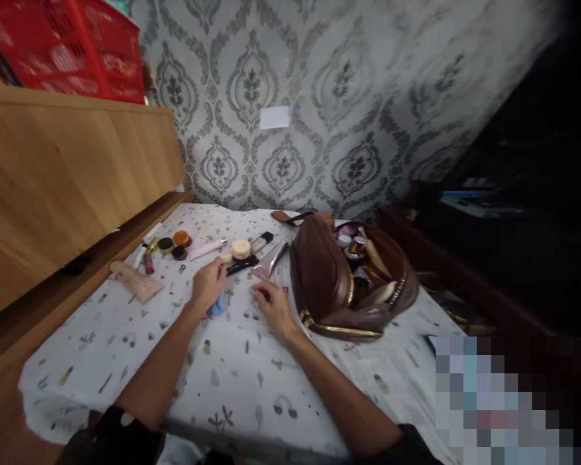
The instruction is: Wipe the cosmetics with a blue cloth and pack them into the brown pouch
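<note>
My left hand [208,284] rests on the patterned cloth with its fingers curled around a small light-blue object [219,303]. My right hand [272,303] lies beside it, fingers bent and touching the cloth, with nothing visible in it. Just beyond my hands lie a black tube [242,264], a silvery pink tube [270,261], a round beige jar [241,248] and a pink tube [206,249]. An open brown leather pouch [324,278] full of cosmetics stands to the right of my right hand.
More cosmetics lie at the far left: small round pots [181,238], a lipstick [148,261] and a beige tube [136,281]. A wooden headboard [68,174] with a red basket [77,45] on top runs along the left. Dark furniture [465,278] stands to the right.
</note>
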`<state>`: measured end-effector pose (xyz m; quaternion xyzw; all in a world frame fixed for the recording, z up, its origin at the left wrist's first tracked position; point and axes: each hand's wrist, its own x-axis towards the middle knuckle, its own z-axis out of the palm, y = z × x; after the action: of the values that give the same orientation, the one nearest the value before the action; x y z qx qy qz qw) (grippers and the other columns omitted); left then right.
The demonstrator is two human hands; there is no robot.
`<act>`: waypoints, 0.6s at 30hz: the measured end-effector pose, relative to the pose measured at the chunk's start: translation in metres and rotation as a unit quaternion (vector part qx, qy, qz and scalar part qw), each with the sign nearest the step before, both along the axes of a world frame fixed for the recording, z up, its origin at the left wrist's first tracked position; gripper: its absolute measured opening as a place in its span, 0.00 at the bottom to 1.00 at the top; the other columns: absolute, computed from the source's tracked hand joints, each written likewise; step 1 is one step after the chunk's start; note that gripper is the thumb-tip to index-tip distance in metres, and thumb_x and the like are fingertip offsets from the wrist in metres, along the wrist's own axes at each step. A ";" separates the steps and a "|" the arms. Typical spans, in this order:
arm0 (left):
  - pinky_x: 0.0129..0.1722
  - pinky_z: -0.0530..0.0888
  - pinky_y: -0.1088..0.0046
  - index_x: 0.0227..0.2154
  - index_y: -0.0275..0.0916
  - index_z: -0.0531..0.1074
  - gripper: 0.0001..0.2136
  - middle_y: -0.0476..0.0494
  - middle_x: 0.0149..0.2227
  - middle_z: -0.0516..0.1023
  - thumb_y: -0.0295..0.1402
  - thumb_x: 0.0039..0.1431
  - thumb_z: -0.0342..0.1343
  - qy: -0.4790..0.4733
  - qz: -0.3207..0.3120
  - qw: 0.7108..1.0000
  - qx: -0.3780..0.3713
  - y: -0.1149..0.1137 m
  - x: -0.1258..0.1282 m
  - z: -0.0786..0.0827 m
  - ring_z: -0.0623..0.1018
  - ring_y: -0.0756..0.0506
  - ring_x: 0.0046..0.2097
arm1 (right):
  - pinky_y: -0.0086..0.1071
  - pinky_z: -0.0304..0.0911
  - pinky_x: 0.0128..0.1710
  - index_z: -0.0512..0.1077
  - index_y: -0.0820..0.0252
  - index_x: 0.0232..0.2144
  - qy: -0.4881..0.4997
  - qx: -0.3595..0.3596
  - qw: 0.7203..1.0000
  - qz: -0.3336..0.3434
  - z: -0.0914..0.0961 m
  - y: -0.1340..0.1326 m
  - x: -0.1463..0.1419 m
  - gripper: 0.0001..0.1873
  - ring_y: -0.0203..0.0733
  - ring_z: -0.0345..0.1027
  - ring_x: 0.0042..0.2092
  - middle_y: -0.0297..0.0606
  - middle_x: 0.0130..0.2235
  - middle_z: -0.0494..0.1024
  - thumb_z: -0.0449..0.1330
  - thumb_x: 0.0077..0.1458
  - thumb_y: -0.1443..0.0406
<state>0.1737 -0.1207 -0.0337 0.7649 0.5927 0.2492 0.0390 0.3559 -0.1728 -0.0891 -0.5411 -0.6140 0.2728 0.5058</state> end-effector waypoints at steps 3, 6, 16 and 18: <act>0.35 0.65 0.72 0.41 0.43 0.73 0.10 0.46 0.34 0.81 0.35 0.68 0.46 0.019 0.032 0.999 0.002 0.001 -0.005 -0.001 0.77 0.44 0.35 | 0.33 0.67 0.38 0.78 0.59 0.34 -0.020 -0.002 1.000 -0.010 0.003 -0.004 -0.003 0.12 0.41 0.71 0.33 0.36 0.32 0.80 0.54 0.51 0.68; 0.36 0.67 0.70 0.43 0.43 0.73 0.11 0.44 0.37 0.81 0.35 0.68 0.45 0.030 0.033 0.999 0.019 0.003 -0.007 -0.008 0.78 0.42 0.38 | 0.32 0.67 0.39 0.78 0.58 0.33 -0.044 -0.007 0.999 -0.020 0.007 -0.007 -0.005 0.12 0.39 0.70 0.33 0.36 0.33 0.80 0.55 0.51 0.71; 0.37 0.71 0.69 0.43 0.42 0.75 0.12 0.40 0.45 0.79 0.41 0.64 0.52 0.117 0.011 0.993 -0.016 0.004 -0.005 -0.008 0.78 0.38 0.48 | 0.32 0.67 0.41 0.78 0.58 0.36 -0.067 -0.007 0.998 -0.016 0.014 -0.011 -0.005 0.12 0.39 0.69 0.35 0.35 0.34 0.79 0.56 0.53 0.72; 0.36 0.70 0.68 0.40 0.41 0.75 0.12 0.40 0.43 0.81 0.42 0.64 0.52 0.101 0.001 0.994 -0.032 0.001 -0.003 -0.005 0.79 0.38 0.46 | 0.32 0.67 0.41 0.78 0.58 0.38 -0.065 -0.008 0.998 -0.015 0.015 -0.011 -0.006 0.12 0.39 0.70 0.35 0.35 0.34 0.79 0.56 0.54 0.71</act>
<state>0.1710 -0.1195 -0.0384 0.7838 0.6023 0.1514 0.0035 0.3503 -0.1838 -0.0746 -0.5707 -0.6350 0.2346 0.4648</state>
